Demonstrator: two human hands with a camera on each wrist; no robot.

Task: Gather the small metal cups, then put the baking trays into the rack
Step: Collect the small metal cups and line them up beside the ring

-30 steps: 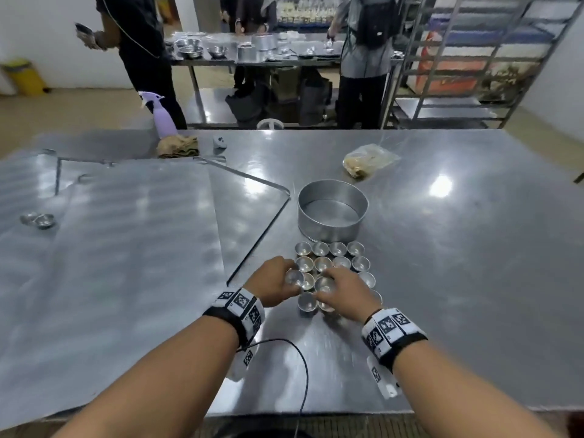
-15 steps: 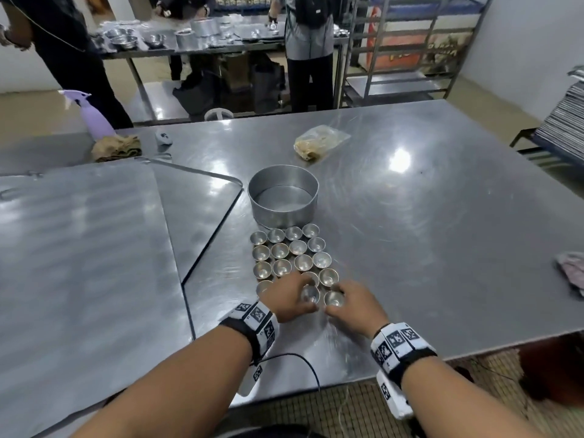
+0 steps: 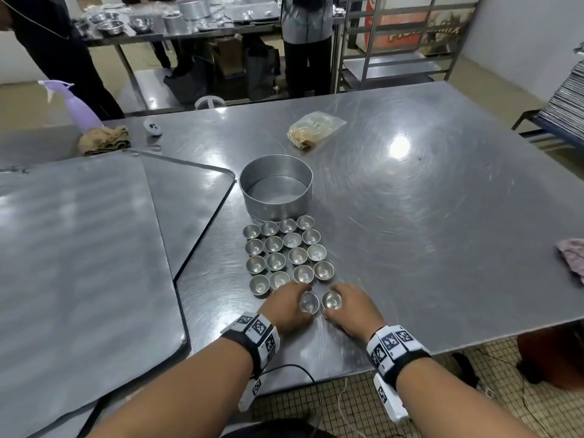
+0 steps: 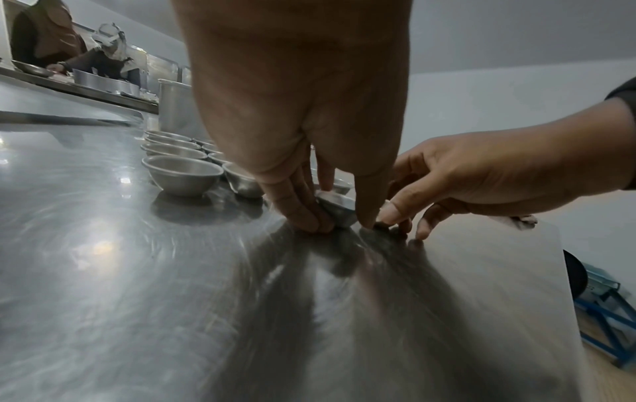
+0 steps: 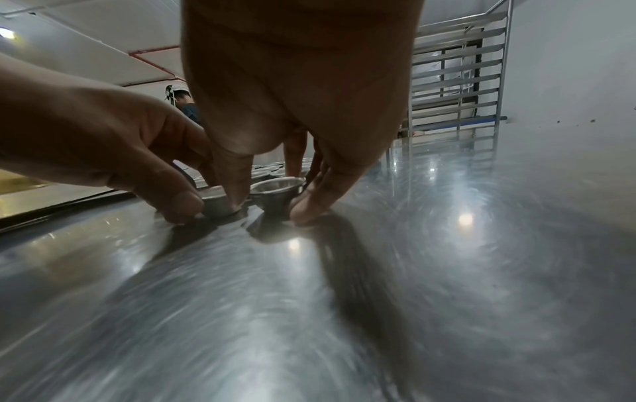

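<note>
Left hand (image 3: 286, 306) pinches tilted cup (image 3: 308, 302), mouth toward camera; right hand (image 3: 354, 308) pinches upright cup (image 3: 331, 300), mouth up.

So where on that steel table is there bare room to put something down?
The widest bare patch is the table to the right of the small metal cups, between the plastic bag and the pink cloth. Crowded: the cups sit tightly packed against the round cake tin; baking trays cover the left; both hands work the near edge.
</note>
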